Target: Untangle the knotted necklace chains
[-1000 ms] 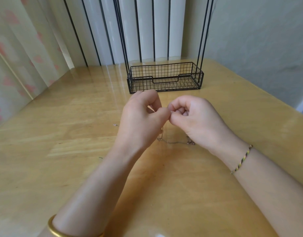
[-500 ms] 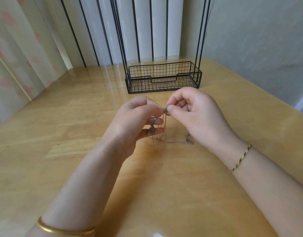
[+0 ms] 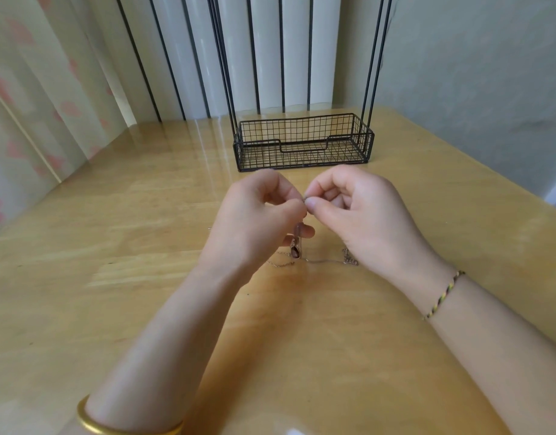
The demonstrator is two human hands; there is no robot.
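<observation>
Pinching the necklace chains [image 3: 349,259] between left hand [image 3: 258,221] and right hand [image 3: 358,215], both clamped on fine links mid-untangling, dangling the pendant [image 3: 296,252] below the left hand, probably needing gentle teasing apart next.

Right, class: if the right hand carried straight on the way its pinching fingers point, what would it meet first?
The left hand, whose fingers pinch the same necklace chain right beside the right hand; depth between them is unclear.
</observation>
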